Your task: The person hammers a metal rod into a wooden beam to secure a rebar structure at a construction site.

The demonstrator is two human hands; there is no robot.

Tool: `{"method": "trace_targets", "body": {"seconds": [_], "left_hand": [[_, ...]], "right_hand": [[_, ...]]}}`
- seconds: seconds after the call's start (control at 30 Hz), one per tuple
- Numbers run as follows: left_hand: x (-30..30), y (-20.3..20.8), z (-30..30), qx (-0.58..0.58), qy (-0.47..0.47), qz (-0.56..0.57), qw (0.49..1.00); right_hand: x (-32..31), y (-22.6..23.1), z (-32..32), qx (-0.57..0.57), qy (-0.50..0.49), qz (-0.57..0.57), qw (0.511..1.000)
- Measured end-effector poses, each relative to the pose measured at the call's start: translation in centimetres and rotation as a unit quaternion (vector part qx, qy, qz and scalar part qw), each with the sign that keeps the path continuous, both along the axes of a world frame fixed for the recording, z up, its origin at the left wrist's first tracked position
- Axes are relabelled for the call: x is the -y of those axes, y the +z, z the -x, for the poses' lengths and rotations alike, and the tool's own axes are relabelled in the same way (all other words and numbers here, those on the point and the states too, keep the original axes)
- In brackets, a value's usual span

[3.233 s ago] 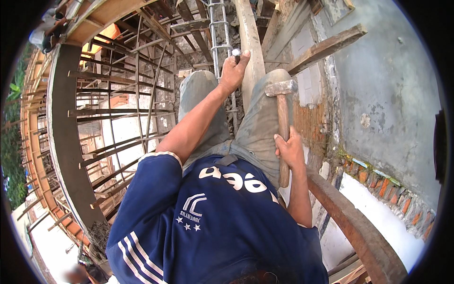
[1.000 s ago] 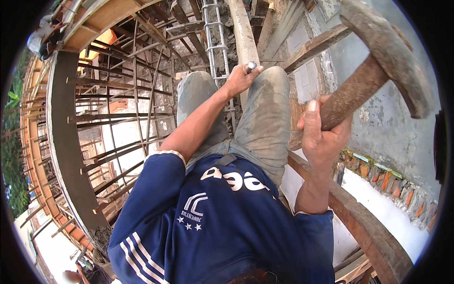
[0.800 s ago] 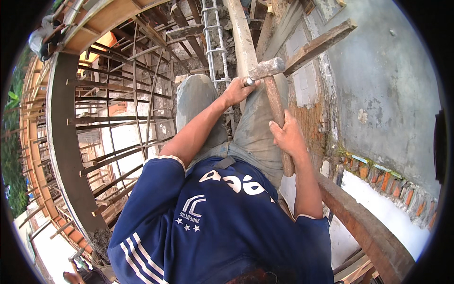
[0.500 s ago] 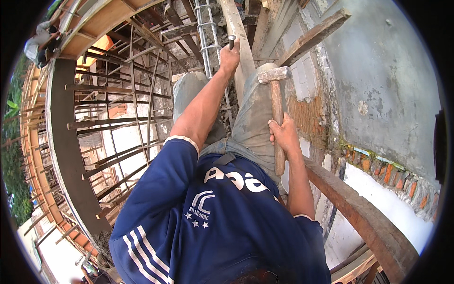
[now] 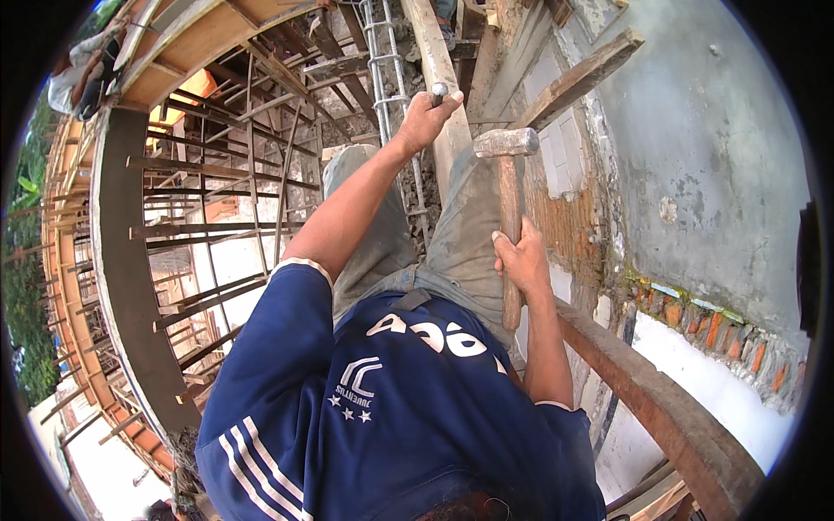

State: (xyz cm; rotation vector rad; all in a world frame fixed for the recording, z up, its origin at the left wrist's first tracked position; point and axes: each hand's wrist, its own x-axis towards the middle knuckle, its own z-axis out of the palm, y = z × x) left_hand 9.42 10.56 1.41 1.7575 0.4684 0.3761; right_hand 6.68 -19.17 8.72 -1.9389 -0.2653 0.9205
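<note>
My left hand (image 5: 423, 124) is closed round a metal chisel (image 5: 440, 90); only its rounded top end shows above the fist, and its lower part is hidden. That hand is beside a long pale timber beam (image 5: 445, 130), above my knees. In my right hand (image 5: 525, 259) is the wooden handle of a club hammer (image 5: 508, 187). Its worn, blocky metal head points away from me, over my right thigh, and is apart from the chisel.
A rebar cage (image 5: 382, 69) runs along the left of the beam. Wooden props and formwork (image 5: 217, 230) fill the left. To the right are a grey plastered wall (image 5: 704, 174), exposed brick and a thick brown timber (image 5: 660, 391). Another person (image 5: 80, 82) is at the far left.
My left hand and the chisel have come slightly nearer and to the right. The hammer and my right hand have barely moved.
</note>
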Motion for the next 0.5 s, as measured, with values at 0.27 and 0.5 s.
{"method": "trace_targets", "body": {"seconds": [0.27,0.5], "left_hand": [[-1.6,-2.2,4.3,0.059,-0.015,-0.018,0.998],[-2.9,-0.8,5.7,0.047,-0.043,-0.02,0.998]], "right_hand": [[-1.0,14.0,-0.6,0.202,-0.058,-0.276,0.938],[-3.2,25.4,-2.6,0.361,0.027,-0.499,0.788]]}}
